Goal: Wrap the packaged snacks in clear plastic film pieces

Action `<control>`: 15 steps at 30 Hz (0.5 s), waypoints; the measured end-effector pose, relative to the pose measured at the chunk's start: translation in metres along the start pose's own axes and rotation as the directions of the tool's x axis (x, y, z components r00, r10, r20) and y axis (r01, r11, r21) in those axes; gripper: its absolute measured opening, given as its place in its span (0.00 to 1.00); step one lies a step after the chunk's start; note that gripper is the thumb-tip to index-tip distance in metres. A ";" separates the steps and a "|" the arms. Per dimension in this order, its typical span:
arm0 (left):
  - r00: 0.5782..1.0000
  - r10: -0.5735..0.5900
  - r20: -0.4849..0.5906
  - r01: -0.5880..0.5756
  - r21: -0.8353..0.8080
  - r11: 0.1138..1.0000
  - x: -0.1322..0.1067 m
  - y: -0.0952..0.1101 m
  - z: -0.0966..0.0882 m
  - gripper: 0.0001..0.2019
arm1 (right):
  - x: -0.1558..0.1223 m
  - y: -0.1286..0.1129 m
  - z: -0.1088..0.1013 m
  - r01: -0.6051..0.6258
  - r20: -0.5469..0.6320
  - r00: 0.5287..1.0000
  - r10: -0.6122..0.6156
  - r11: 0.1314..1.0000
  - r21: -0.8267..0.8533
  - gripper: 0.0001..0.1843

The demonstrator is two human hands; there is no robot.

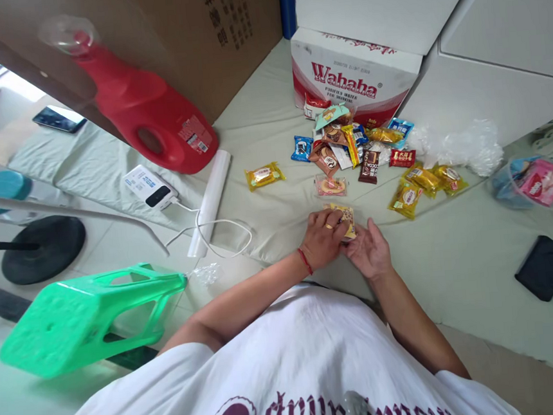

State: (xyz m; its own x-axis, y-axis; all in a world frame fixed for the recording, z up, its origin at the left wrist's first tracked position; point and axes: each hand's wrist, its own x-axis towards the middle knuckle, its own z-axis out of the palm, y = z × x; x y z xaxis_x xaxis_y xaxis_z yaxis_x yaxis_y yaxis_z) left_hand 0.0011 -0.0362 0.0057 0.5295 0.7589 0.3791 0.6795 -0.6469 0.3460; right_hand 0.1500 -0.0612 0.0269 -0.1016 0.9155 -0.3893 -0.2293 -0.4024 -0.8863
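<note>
My left hand [325, 237], with a red bracelet and a ring, is closed on a small yellow patterned snack packet [344, 219]. Palm up beside it, my right hand [370, 249] has its thumb apart, and its fingers reach the packet's lower edge; their tips are partly hidden. Just beyond the hands lies a clear-wrapped biscuit [331, 186]. A yellow-wrapped snack [265, 176] rests by itself to the left. Farther back is a pile of mixed snacks, including a brown cocoa packet [369, 166] and a red packet [402, 157]. Several yellow packets [405, 197] lie to the right.
A Wahaha carton [355, 78] stands behind the pile. Crumpled clear plastic [465, 146] and a clear tub [537, 194] are at right, near a black pouch [544, 268]. Leftward are a red jug [152, 108], a cabled white device [151, 187], a white roll [211, 203] and a green stool [73, 322].
</note>
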 end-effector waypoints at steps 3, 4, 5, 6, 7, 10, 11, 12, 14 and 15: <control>0.997 0.060 0.044 -0.048 -0.232 0.972 -0.003 -0.001 -0.009 0.26 | -0.005 0.003 0.001 0.017 -0.051 0.999 -0.015 0.999 0.044 0.30; 0.998 0.053 0.040 -0.036 -0.337 0.941 -0.005 -0.001 -0.014 0.28 | -0.007 0.004 0.001 0.040 -0.092 0.995 -0.034 0.997 0.064 0.28; 0.999 0.027 0.030 -0.011 -0.437 0.899 -0.007 -0.001 -0.019 0.29 | -0.009 0.004 -0.001 0.065 -0.137 0.989 -0.055 0.995 0.073 0.27; 1.000 -0.006 0.022 0.016 -0.525 0.851 -0.011 -0.002 -0.025 0.28 | -0.011 0.003 -0.006 0.090 -0.182 0.980 -0.078 0.994 0.062 0.27; 0.998 -0.064 0.012 0.059 -0.583 0.810 -0.017 -0.004 -0.031 0.27 | -0.013 0.001 -0.015 0.119 -0.232 0.966 -0.110 0.993 0.026 0.26; 0.984 -0.171 0.049 0.167 -0.587 0.793 -0.040 -0.016 -0.047 0.18 | -0.017 -0.022 -0.073 0.226 -0.431 0.853 -0.293 0.953 -0.200 0.25; 0.978 -0.197 0.064 0.199 -0.553 0.809 -0.050 -0.022 -0.051 0.15 | -0.017 -0.035 -0.103 0.260 -0.506 0.776 -0.376 0.922 -0.286 0.25; 0.972 -0.224 0.076 0.231 -0.513 0.827 -0.060 -0.027 -0.054 0.12 | -0.017 -0.052 -0.137 0.284 -0.588 0.668 -0.456 0.887 -0.365 0.25; 0.960 -0.264 0.095 0.278 -0.438 0.855 -0.078 -0.035 -0.058 0.10 | -0.012 -0.092 -0.209 0.308 -0.704 0.424 -0.570 0.822 -0.480 0.22; 0.957 -0.274 0.097 0.290 -0.402 0.869 -0.086 -0.037 -0.058 0.09 | -0.007 -0.112 -0.243 0.285 -0.742 0.308 -0.596 0.801 -0.526 0.21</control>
State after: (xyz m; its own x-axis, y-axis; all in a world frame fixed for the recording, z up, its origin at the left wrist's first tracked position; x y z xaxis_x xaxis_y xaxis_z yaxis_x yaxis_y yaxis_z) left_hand -0.0989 -0.0816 0.0106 0.3693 0.9107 0.1849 0.5399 -0.3722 0.7550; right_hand 0.4118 -0.0218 0.0681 0.8233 0.5221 0.2225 0.2964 -0.0612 -0.9531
